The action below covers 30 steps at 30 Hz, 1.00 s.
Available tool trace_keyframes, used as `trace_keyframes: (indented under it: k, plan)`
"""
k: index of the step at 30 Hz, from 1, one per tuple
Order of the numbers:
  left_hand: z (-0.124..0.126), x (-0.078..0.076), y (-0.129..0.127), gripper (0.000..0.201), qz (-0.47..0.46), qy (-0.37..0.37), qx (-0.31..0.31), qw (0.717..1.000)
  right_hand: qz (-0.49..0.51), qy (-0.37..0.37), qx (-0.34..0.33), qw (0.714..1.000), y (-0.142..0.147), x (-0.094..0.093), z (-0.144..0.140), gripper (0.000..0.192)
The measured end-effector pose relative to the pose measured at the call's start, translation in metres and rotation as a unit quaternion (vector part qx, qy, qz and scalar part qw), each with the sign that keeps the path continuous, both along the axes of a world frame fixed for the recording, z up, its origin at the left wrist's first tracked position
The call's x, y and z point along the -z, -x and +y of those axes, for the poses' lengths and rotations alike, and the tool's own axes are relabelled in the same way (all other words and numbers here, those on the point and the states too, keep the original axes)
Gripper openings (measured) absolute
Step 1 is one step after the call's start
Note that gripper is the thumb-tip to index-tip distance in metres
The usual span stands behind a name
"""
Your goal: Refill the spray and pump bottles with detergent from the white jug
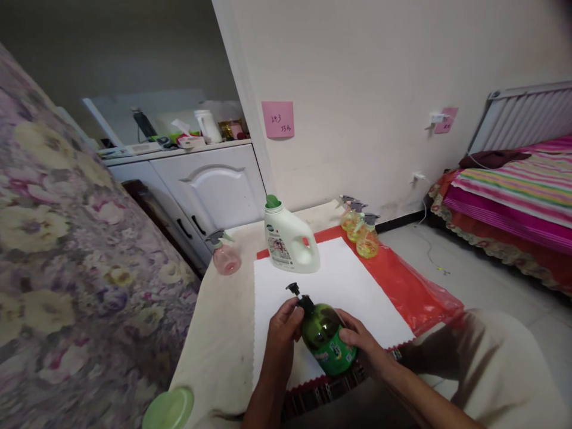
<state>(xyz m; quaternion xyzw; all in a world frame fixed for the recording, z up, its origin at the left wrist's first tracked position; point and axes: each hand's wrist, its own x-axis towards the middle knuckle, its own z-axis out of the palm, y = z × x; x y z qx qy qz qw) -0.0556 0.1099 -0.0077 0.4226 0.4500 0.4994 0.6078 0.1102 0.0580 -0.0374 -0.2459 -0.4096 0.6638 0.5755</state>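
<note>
Both hands on green bottle (328, 339), near edge of surface (214, 351): left hand (281, 330) pinching pump neck, right hand (360, 342) wrapped round body, steadying it upright on white sheet (339, 286). Red sheet (411, 286) beneath, likely against spills. Behind: white jug (290, 241), yellow sprayers (360, 232), pink sprayer (226, 253). Green lid (168, 408) near corner.

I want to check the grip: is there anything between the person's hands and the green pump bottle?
Nothing visible. The left hand is at the black pump and the right hand holds the side of the green pump bottle directly.
</note>
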Motion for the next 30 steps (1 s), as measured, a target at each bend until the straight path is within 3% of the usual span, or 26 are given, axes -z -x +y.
trace_keyframes:
  k: [7, 12, 15, 21, 27, 30]
  plan:
    - [-0.002, -0.005, 0.000, 0.039, 0.056, -0.044, -0.028, 0.997, -0.036, -0.018, 0.020, 0.999, -0.001, 0.002, 0.002, 0.053]
    - [0.004, 0.001, 0.003, 0.050, 0.050, -0.019, -0.002, 0.999, -0.003, -0.008, 0.004, 1.000, 0.000, 0.000, 0.004, 0.052]
    - [0.006, 0.000, 0.002, 0.054, 0.080, -0.044, -0.002, 0.996, -0.021, -0.027, 0.036, 0.999, -0.001, 0.002, 0.006, 0.052]
    - [0.000, -0.005, -0.001, 0.042, 0.116, -0.044, -0.037, 0.992, -0.095, -0.035, 0.093, 0.991, -0.002, 0.011, 0.006, 0.067]
    - [-0.006, -0.014, 0.001, 0.043, 0.053, -0.016, 0.028, 0.998, -0.018, -0.024, 0.010, 1.000, -0.003, 0.006, 0.003, 0.059]
    - [-0.006, -0.017, 0.000, 0.044, 0.085, -0.041, 0.027, 0.995, -0.037, -0.031, 0.034, 0.998, -0.003, 0.006, 0.001, 0.059]
